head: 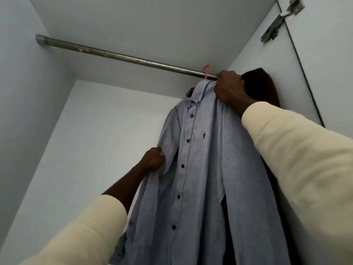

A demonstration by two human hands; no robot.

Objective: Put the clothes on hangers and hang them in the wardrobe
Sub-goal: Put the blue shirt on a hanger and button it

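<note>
With your right hand (229, 88) gripping the blue shirt (191, 169) at its collar and your left hand (153, 159) pinching its sleeve, seat the pink hanger hook (206, 72) fully over the rail (122, 55) near the wardrobe's right end before letting go.

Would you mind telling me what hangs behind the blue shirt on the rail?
Behind the blue shirt, a dark maroon garment shows against the wardrobe's right wall, with dark fabric lower down. Its hanger and full shape are covered by the shirt and the right hand.

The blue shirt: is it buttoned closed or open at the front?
Buttoned closed. The blue shirt shows dark buttons fastened in a row down its front, from the collar as far as visible; its hem is out of view.
</note>
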